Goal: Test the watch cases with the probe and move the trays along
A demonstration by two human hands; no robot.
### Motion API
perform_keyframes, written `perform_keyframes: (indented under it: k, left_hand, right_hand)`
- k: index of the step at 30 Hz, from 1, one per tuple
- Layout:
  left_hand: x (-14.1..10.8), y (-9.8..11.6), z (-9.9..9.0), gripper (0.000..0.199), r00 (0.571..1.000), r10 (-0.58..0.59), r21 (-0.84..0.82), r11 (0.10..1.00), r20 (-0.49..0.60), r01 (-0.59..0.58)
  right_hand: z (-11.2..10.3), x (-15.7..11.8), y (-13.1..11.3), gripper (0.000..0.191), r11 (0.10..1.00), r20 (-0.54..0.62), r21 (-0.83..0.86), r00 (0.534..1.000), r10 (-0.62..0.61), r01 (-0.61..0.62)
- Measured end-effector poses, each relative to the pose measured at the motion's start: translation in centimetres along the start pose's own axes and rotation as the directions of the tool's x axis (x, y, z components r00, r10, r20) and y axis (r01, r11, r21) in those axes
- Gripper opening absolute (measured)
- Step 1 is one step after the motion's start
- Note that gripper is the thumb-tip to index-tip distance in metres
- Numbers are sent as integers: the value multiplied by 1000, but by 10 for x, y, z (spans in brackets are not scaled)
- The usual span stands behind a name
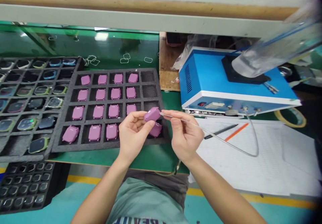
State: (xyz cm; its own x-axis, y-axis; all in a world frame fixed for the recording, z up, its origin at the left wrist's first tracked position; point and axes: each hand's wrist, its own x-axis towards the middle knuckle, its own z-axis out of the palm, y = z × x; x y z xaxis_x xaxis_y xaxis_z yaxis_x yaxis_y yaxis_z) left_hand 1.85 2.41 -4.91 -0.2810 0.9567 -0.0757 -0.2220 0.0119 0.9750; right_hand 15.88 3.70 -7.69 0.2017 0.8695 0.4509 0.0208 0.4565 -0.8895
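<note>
My left hand (pixel 133 135) holds a pink plastic watch case (pixel 152 114) between thumb and fingers, above a dark foam tray (pixel 151 76). My right hand (pixel 184 133) pinches a thin metal probe (pixel 176 115), and its tip touches the end of that case. A grey cable (pixel 233 143) runs from the probe in a loop toward a blue bench-top unit (pixel 233 83). Rows of pink watch cases (pixel 113 111) sit in the tray's cells, and one more pink case (pixel 156 130) lies partly hidden below my hands.
To the left, a second foam tray (pixel 37 96) holds several watch bodies, and a black tray (pixel 25 185) sits lower down. Paper sheets (pixel 251 157) with a black pen (pixel 221 131) and an orange pen (pixel 236 132) lie right. Thin loops (pixel 127 58) rest on the green bench.
</note>
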Motion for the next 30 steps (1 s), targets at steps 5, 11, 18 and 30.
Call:
perform_keyframes:
  k: [5,11,18,30]
  left_hand:
    - [0,1,0,29,1000,-5,-3,1000,6,5]
    - [0,1,0,30,1000,-23,15,1000,7,23]
    - [0,2,0,33,1000,-29,13,999,10,29]
    - [-1,1,0,29,1000,-23,17,1000,19,22]
  right_hand:
    - [-1,-1,0,13,1000,-2,14,1000,14,-14]
    - [-1,-1,0,12,999,-5,-10,1000,31,-31]
    - [-1,-1,0,12,999,-8,-4,999,35,-35]
    - [0,-1,0,11,999,4,21,999,41,-41]
